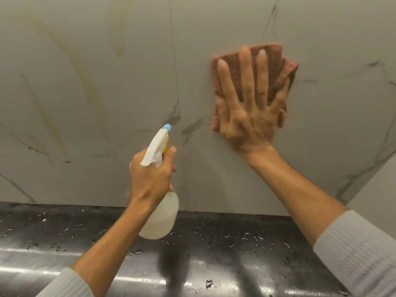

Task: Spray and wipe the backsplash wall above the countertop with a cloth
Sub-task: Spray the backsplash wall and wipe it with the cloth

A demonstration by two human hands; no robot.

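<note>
The backsplash wall is pale grey marble-look tile with dark veins and a vertical seam near the middle. My right hand lies flat with spread fingers, pressing a folded reddish-pink cloth against the wall to the right of the seam. My left hand grips the neck of a translucent white spray bottle, one finger on the trigger. Its light-blue nozzle points up at the wall close to the seam. The bottle hangs above the black countertop.
Brownish-yellow streaks run across the left wall panel. The glossy black countertop carries scattered water droplets and light reflections. A side wall meets the backsplash at the far right.
</note>
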